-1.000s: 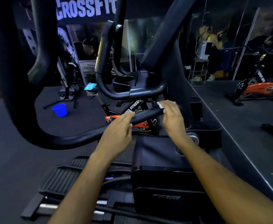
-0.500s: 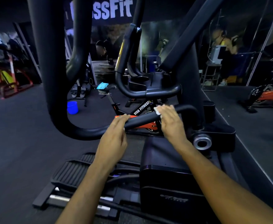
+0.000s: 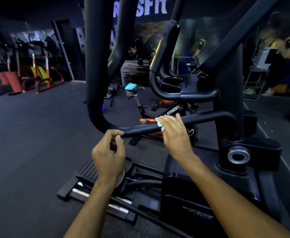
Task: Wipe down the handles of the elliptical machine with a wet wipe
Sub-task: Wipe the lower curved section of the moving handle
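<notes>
Wiping the low bar of the elliptical's handle

The right hand (image 3: 175, 133) lay over the handle (image 3: 204, 118), its fingers curled across the top of the bar and pressing a white wet wipe (image 3: 159, 123) flat against it; the wipe showed only as a crumpled edge at the fingertips, so most of it was probably trapped between palm and bar where rubbing does its work. The left hand (image 3: 109, 155) was just below the same handle, nearer its bend, fingers loosely curled with the tips touching the bar's underside and gripping nothing, seemingly to steady the swinging arm. Beyond the handle stood an exercise bike (image 3: 158, 115) with a blue packet (image 3: 130, 86) resting on it. Below the handle lay the pedal (image 3: 87, 170).
</notes>
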Available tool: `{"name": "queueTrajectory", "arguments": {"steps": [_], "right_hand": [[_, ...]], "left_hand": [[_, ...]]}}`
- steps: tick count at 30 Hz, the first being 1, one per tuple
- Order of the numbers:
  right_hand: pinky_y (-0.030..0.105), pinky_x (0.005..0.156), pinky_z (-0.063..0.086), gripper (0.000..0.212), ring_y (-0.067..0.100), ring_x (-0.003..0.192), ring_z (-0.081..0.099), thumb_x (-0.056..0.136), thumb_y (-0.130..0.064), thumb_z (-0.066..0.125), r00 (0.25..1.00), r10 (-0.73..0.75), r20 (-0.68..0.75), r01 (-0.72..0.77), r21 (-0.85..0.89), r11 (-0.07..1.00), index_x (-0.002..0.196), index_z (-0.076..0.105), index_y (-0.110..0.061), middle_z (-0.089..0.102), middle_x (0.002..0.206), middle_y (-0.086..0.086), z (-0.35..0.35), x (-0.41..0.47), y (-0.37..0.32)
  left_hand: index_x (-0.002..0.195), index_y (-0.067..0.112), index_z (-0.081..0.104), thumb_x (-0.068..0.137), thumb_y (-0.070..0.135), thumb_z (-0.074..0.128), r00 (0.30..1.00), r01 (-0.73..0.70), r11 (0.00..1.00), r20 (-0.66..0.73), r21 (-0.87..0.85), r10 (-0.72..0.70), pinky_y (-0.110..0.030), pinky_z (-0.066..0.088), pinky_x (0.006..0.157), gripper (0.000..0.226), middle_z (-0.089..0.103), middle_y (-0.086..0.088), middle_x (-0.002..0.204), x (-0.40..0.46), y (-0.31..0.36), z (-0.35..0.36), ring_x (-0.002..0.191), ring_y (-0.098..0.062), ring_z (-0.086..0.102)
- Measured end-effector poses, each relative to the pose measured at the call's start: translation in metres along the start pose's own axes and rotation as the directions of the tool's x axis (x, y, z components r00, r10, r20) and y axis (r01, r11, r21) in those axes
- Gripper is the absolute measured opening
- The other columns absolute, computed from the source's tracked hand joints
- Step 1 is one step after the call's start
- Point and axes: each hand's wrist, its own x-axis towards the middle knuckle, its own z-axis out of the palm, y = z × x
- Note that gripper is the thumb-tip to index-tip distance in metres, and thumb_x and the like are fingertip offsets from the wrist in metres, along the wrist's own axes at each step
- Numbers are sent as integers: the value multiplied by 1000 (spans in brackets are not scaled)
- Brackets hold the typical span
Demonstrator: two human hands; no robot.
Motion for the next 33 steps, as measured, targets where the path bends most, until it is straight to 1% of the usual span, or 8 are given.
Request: {"name": "queueTrajectory", "arguments": {"steps": [10, 15, 19, 23, 25, 27, 30, 33], "right_hand": [[37, 108, 36, 42, 28, 109, 68, 92, -17, 48, 979, -159, 125, 138, 166, 976, 128, 67, -4, 72, 122, 9, 47, 19, -104], [20, 85, 49, 35, 13, 99, 67, 103, -10, 50, 948, 245, 205, -319, 560, 765, 133, 66, -11, 75, 113, 3, 36, 53, -169], [21, 72, 46, 28, -2, 77, 60, 102, -8, 48, 862, 461, 209, -462, 698, 547, 117, 72, -9, 70, 86, -11, 30, 79, -192], [26, 89, 54, 23, 7, 100, 70, 100, -7, 58, 825, 514, 236, -458, 813, 360, 118, 72, -11, 75, 107, 0, 25, 80, -189], [28, 91, 54, 18, 4, 101, 66, 96, 0, 64, 949, 314, 21, -222, 752, 621, 110, 73, -5, 70, 106, 5, 11, 67, -177], [31, 97, 52, 17, 13, 106, 62, 93, 5, 67, 980, -118, -161, 189, 557, 809, 108, 73, 2, 66, 108, 10, -7, 65, -160], [49, 112, 43, 15, 34, 112, 63, 98, 0, 61, 659, -746, -99, 750, 157, 642, 108, 72, 2, 68, 108, 15, -26, 112, -155], [57, 120, 29, 25, 33, 97, 64, 104, -4, 44, 400, -901, 167, 912, -164, 375, 99, 69, -4, 64, 90, 10, -27, 159, -163]], "left_hand": [[92, 24, 65, 93, 17, 51, 978, 132, 987, -147, -94, -145, -43, 46, 56, 16, 58, -4, 62, 4, -6, -18, 56, -29, 56], [95, 24, 64, 95, 16, 51, 965, 157, 982, -195, -109, -176, -46, 48, 55, 16, 58, -4, 65, 7, -7, -27, 58, -30, 56], [100, 24, 64, 96, 19, 50, 954, 169, 975, -224, -146, -199, -47, 50, 57, 15, 60, -6, 66, 12, -6, -34, 59, -31, 58], [104, 25, 63, 97, 20, 51, 952, 176, 971, -222, -163, -210, -46, 52, 57, 15, 63, -4, 71, 18, -4, -40, 60, -31, 59], [104, 23, 63, 97, 18, 53, 953, 172, 971, -220, -168, -207, -43, 53, 58, 14, 63, -2, 72, 21, -5, -46, 61, -29, 60], [103, 22, 64, 97, 17, 53, 957, 160, 974, -216, -159, -193, -42, 52, 58, 14, 62, 0, 70, 24, -8, -52, 60, -28, 60], [100, 27, 63, 96, 20, 52, 948, 170, 974, -246, -147, -202, -44, 54, 60, 14, 62, 0, 70, 23, -16, -59, 61, -28, 61], [100, 31, 63, 94, 28, 52, 944, 168, 974, -261, -152, -204, -48, 54, 63, 13, 63, -5, 71, 23, -23, -52, 64, -33, 61]]}}
